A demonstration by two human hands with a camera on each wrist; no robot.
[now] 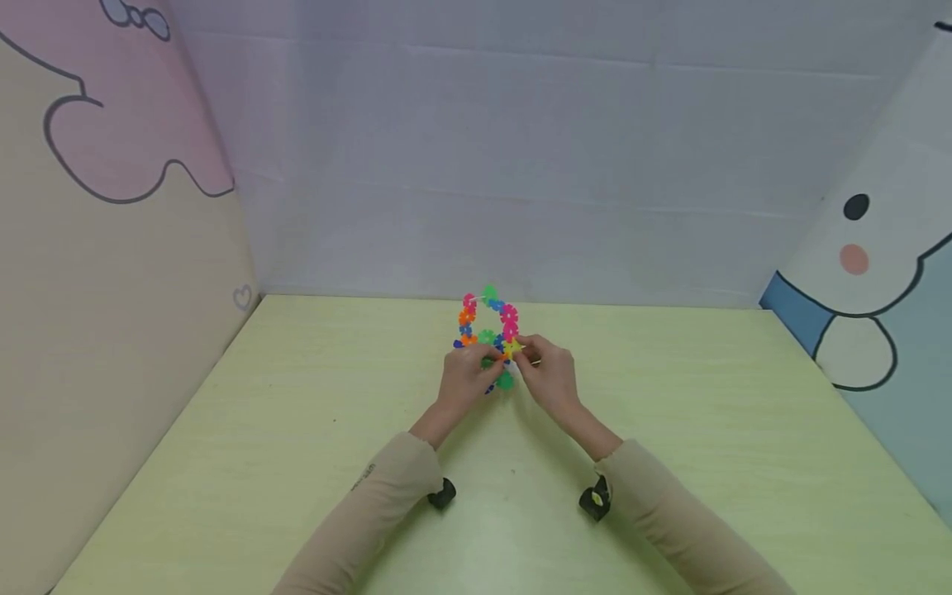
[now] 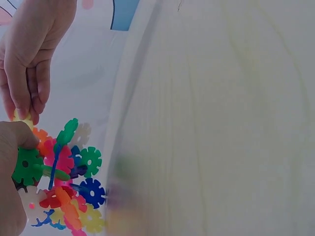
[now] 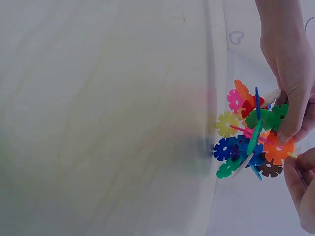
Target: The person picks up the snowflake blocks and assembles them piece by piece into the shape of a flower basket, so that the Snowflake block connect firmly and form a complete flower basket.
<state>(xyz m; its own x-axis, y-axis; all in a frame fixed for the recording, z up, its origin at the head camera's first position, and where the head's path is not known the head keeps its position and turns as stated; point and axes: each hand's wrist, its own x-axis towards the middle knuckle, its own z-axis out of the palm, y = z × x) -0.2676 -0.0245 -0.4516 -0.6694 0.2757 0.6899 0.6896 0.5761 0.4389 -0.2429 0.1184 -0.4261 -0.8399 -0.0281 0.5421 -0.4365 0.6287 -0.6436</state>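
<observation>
In the head view both hands meet at a structure of interlocking plastic snowflake discs (image 1: 509, 316), a many-coloured cluster with a loop of discs rising from its top. My left hand (image 1: 467, 376) grips the cluster, its thumb and fingers by the green and orange discs (image 3: 278, 147). My right hand (image 1: 549, 376) pinches a yellow snowflake disc (image 1: 513, 348) at the cluster's right side. In the left wrist view that yellow disc (image 2: 22, 119) sits between the right hand's fingertips, close to an orange disc. The left fingers hide part of the cluster.
Below the hands spreads a pale yellow-green table (image 1: 260, 413). A white sheet wall (image 1: 476, 165) stands right behind its far edge. Cartoon-printed panels (image 1: 134, 248) rise on both sides. Black wrist straps (image 1: 444, 494) hang under the beige sleeves.
</observation>
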